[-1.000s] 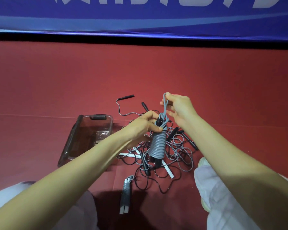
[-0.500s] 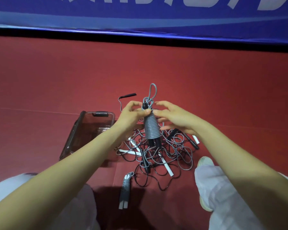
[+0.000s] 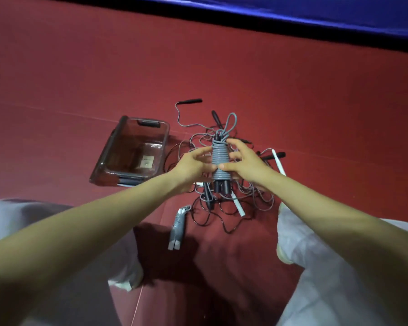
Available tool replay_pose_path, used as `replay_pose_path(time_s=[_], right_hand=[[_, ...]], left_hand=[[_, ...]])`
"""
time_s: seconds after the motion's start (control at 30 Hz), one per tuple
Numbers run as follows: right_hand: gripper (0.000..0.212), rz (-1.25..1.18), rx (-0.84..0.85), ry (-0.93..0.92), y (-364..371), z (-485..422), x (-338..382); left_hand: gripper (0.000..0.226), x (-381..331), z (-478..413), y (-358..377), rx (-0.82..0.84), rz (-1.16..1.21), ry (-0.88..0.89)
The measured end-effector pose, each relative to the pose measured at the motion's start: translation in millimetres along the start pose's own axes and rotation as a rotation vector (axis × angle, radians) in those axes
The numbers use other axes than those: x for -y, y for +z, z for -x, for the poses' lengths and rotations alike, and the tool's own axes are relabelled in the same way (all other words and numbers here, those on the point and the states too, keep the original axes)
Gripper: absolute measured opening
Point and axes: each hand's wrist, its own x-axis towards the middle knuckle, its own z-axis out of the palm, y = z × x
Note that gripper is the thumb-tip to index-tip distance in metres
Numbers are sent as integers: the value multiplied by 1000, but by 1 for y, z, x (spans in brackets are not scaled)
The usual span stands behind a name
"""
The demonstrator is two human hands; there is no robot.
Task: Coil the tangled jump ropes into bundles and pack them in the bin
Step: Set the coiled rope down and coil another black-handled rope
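Pinched wound grey jump-rope bundle (image 3: 219, 157) in curled fingers of left hand (image 3: 189, 167) and right hand (image 3: 250, 165); seemed liable to unravel from loose top loop (image 3: 231, 121).

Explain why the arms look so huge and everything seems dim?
Head view: the wide-angle lens swells the forearms near the bottom edge, and the blue banner runs slanted; head view: low light leaves a dark shadow between the knees; head view: slight blur softens the grey coiled jump rope and the tangled ropes.
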Motion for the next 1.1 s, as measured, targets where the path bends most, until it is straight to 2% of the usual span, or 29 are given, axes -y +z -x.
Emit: replay_pose_path(time_s=[0.23, 0.3, 0.37, 0.43, 0.47, 0.57, 0.73, 0.83, 1.0, 1.1], right_hand=[[75, -78, 93, 242, 63, -7, -92], [75, -70, 90, 297, 88, -8, -127], [74, -50, 81, 343, 111, -8, -156], [74, -54, 72, 384, 131, -11, -179], [74, -70, 70, 411, 141, -13, -187], [74, -53, 34, 445, 163, -23, -202], [64, 16, -93, 440, 183, -38, -218], [58, 93, -50, 403, 190, -45, -221], [60, 124, -87, 401, 197, -48, -230], [61, 123, -46, 434, 199, -47, -230]], left_hand=[[50, 120, -5, -22, -93, -122, -211], [42, 151, -8, -36, -110, -256, -275], [33, 179, -13, -54, -139, -498, -312], [34, 200, -17, -70, -201, -741, -341], [36, 209, -18, -76, -240, -779, -355], [45, 228, -22, -89, -332, -761, -418], [56, 242, -34, -89, -303, -706, -472], [57, 248, -40, -86, -287, -678, -486], [59, 256, -40, -92, -306, -716, -470], [58, 260, -37, -97, -305, -719, -467]])
